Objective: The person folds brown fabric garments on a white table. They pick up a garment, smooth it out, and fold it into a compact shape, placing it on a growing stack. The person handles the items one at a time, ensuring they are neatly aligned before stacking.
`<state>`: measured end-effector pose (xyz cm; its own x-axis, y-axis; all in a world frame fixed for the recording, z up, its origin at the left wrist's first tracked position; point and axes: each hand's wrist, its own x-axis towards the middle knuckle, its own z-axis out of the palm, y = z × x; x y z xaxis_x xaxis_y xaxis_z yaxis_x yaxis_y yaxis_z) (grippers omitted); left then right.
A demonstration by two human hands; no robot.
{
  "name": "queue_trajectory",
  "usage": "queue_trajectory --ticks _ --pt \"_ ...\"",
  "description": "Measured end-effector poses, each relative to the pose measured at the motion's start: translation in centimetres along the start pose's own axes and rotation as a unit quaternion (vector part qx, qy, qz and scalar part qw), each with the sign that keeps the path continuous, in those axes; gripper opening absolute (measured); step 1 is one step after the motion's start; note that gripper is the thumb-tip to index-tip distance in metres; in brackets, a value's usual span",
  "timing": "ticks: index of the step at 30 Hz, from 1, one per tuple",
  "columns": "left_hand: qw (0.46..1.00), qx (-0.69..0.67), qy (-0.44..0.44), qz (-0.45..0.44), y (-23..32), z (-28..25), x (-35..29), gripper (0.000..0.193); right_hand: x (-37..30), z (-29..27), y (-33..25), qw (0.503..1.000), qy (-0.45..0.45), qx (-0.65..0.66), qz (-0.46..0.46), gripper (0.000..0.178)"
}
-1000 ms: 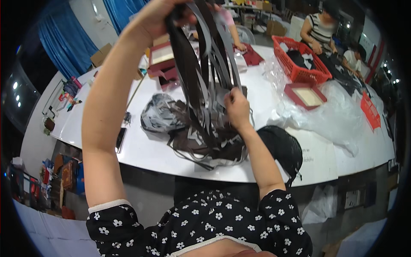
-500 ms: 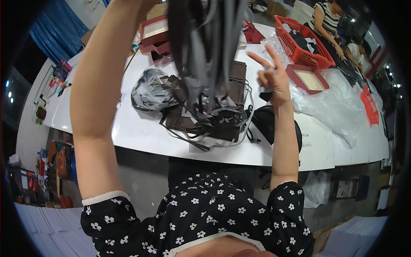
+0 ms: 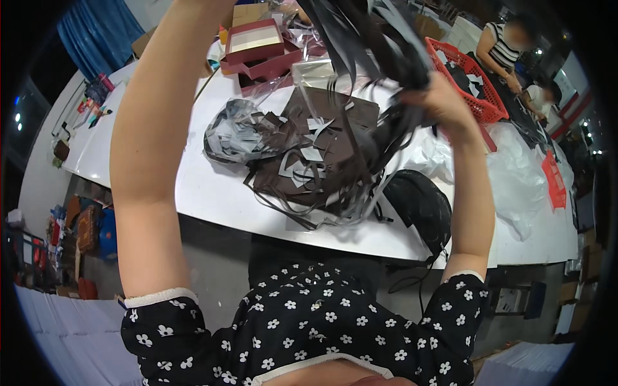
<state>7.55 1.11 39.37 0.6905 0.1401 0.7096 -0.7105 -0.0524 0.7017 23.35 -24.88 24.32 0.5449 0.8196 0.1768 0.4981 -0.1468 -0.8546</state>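
A bundle of long black and grey strips [image 3: 367, 45] hangs raised above the table, its upper part cut off by the top edge. My right hand [image 3: 444, 106] is closed round the bundle on its right side; motion smears the fingers a little. My left arm reaches up past the top edge, so that hand is hidden. Below the bundle lie flat dark brown sheets [image 3: 354, 122], strewn with small grey and white scraps [image 3: 312, 154] and loose strip ends. Touching the sheets on the left is a clear plastic bag [image 3: 233, 138] stuffed with grey pieces.
A black rounded bag [image 3: 420, 209] sits by the table's front edge. Dark red boxes [image 3: 254, 42] are stacked at the back. Rightward stand a red basket [image 3: 486, 109] and crumpled clear plastic [image 3: 515, 180]. Two other people work at the far right.
My right hand has gone from spread fingers to a grip on the strips. The bundle has swung to the right, uncovering more of the brown sheets and scraps.
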Motion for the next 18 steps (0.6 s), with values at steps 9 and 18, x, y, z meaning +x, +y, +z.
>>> queue_trajectory --ticks 9,18 --pt "0.987 0.038 -0.069 -0.14 -9.2 -2.5 -5.2 0.03 4.0 -9.2 -2.4 0.914 0.254 0.279 -0.149 0.027" --pt "0.958 -0.117 0.001 -0.262 -19.7 6.2 -9.5 0.045 8.6 2.9 -5.0 0.861 0.096 0.494 -0.077 0.021"
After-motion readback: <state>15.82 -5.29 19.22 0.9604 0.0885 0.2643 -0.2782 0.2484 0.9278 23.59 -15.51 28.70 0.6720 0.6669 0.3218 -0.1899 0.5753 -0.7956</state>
